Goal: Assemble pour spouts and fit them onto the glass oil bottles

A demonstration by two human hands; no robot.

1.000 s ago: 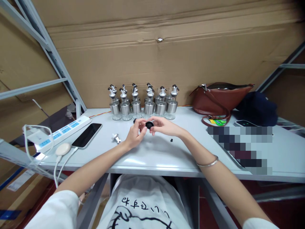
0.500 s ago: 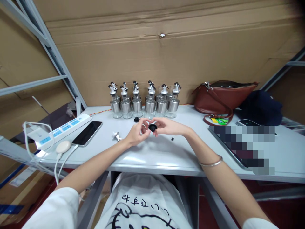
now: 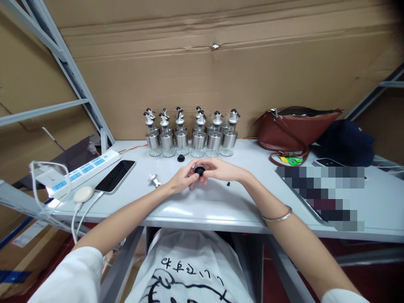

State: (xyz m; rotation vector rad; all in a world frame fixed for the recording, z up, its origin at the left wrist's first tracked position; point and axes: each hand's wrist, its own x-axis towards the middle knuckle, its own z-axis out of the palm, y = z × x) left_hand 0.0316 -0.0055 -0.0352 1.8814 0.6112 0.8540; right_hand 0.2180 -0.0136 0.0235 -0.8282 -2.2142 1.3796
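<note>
Both my hands meet over the middle of the grey table (image 3: 205, 202). My left hand (image 3: 182, 179) and my right hand (image 3: 217, 169) pinch a small round black cap (image 3: 198, 170) between their fingertips, just above the tabletop. A second black cap (image 3: 181, 158) lies behind them, in front of a cluster of several glass-and-steel dispenser bottles (image 3: 192, 134). A small white-and-silver spout piece (image 3: 154, 180) lies to the left of my left hand. A tiny black part (image 3: 227, 184) lies to the right of my right wrist.
A black phone (image 3: 115, 176), a white power strip (image 3: 78, 173) and a round white charger (image 3: 83, 194) lie at the left. A brown bag (image 3: 293, 128), a dark cap (image 3: 347, 143), a second phone (image 3: 326, 162) and a blurred-out item (image 3: 318, 193) occupy the right. Cardboard lines the back wall.
My hands have lowered slightly toward the table with the black cap, and my fingers have closed in more tightly around it. The view shifted a little.
</note>
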